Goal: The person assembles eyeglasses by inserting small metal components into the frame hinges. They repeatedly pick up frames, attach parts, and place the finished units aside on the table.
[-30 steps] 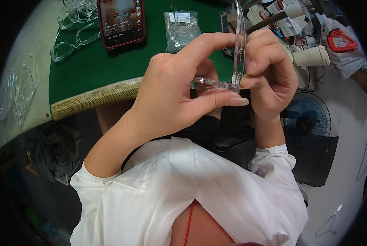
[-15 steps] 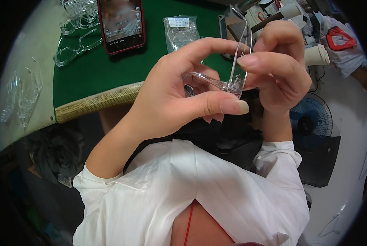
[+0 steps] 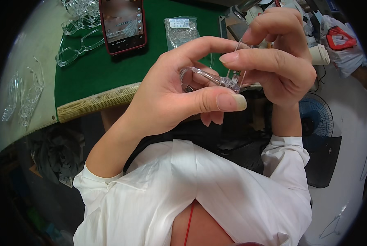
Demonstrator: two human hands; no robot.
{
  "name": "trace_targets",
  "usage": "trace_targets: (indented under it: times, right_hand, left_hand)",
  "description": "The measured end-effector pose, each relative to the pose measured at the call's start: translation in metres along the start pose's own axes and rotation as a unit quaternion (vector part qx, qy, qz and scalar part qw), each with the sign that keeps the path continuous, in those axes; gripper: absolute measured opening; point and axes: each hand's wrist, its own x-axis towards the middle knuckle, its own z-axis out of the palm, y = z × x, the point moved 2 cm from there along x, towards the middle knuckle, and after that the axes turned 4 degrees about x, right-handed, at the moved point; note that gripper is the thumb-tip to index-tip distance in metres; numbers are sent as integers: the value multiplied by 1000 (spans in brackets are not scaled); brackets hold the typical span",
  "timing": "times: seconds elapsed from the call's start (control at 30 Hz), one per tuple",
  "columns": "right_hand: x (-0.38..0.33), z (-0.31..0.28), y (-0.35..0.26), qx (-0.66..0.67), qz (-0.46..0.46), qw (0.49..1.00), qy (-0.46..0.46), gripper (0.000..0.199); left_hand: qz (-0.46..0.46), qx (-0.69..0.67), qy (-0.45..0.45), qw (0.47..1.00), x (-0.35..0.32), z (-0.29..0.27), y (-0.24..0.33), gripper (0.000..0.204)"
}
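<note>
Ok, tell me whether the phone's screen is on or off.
On: the phone shows a lit picture, with a column of small pale icons down the right side of its screen.

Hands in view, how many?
2: left hand, holding a clear glasses frame; right hand, to its right, fingertips at the frame. No third shows; one could be hidden.

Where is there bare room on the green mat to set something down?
The widest bare patch of green mat lies below the phone, left of the left hand and above the yellow edging. A narrower strip separates the phone from the clear packet. Left of the phone, clear frames crowd it.
</note>
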Motion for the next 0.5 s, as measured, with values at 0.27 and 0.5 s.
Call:
trace_targets:
  times: [0.27, 0.5]
  right_hand:
    - [1, 5, 4, 49, -10, 999, 14, 33]
    - [-1, -16, 12, -2, -13, 995, -102, 37]
  left_hand:
    - [0, -29, -7, 1000, -1, -1, -1, 72]
    - [-14, 2, -4, 1000, 2, -2, 1, 70]
